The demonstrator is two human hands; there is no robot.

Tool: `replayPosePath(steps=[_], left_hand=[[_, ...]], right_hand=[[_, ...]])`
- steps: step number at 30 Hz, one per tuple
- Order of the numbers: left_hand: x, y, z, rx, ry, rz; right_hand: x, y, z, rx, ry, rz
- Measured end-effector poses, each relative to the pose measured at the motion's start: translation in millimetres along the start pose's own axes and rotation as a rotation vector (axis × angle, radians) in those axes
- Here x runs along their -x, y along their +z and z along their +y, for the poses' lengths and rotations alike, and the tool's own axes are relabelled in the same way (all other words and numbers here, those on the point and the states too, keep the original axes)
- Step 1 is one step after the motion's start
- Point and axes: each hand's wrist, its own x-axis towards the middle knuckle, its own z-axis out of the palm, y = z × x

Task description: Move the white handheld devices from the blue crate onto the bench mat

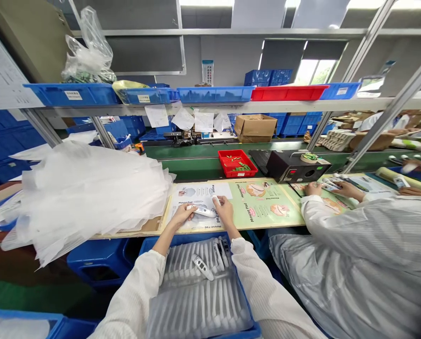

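Head view: left grip (181, 214) clamped on white device (204, 212) (right grip (224, 209) together at its tip).

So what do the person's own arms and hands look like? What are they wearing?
The left hand and right hand are bare, with no gloves and no rings or watch that I can see. Each arm wears a puffy white coat sleeve, the left sleeve and the right sleeve, ending a little above the wrist.
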Motion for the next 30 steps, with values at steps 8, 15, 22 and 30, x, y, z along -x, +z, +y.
replayPosePath(steps=[8,15,22,30], left_hand=[[-54.7,25.6,0.7,-0.212,0.304,0.176],[-51.8,12.7,-5.3,-0.175,0.345,0.484],[68.4,-30.2,-65.1,-0.088,0.27,0.508],[175.4,-25.0,-180.5,-0.406,-0.07,0.589]], right_hand=[[-4.4,30.5,-34.9,0.407,-0.062,-0.119],[19.1,46.4,-26.3,0.763,-0.348,-0.142],[-68.7,-140.5,70.9,0.824,0.08,0.257],[-81.9,-179.2,76.9,0.679,-0.1,0.369]])
